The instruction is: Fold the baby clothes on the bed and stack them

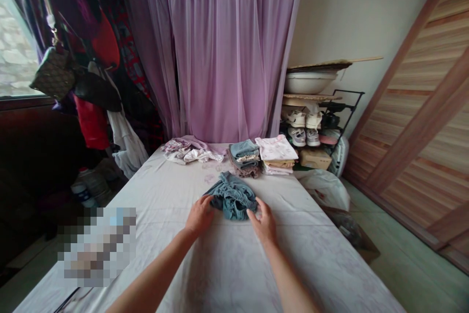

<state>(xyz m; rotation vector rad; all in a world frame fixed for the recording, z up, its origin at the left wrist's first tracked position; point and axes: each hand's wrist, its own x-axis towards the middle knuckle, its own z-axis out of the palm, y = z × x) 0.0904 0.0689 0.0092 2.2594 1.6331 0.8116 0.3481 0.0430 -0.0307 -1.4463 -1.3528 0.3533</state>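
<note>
A crumpled teal garment [233, 197] with gathered, elastic-looking edges lies bunched on the white bedsheet [157, 254]; its exact kind is unclear in the folds. At its left edge, my left hand [200, 214] has its fingers closed on the cloth. Opposite, my right hand [264, 220] holds the right edge between thumb and fingers. Just behind the garment stand two folded stacks: a blue and brown clothes stack [245, 159] and a pink, white and tan clothes stack [277, 155]. Farther left sits a loose heap of pink and white clothes [192, 150].
A purple curtain [223, 59] hangs behind the bed's far edge. Bags [54, 73] and clothes hang at the left. Right of the bed are a shoe rack [340, 122], a plastic bag [326, 188] and a wooden wardrobe [414, 122]. A blurred patch [98, 249] covers something at front left.
</note>
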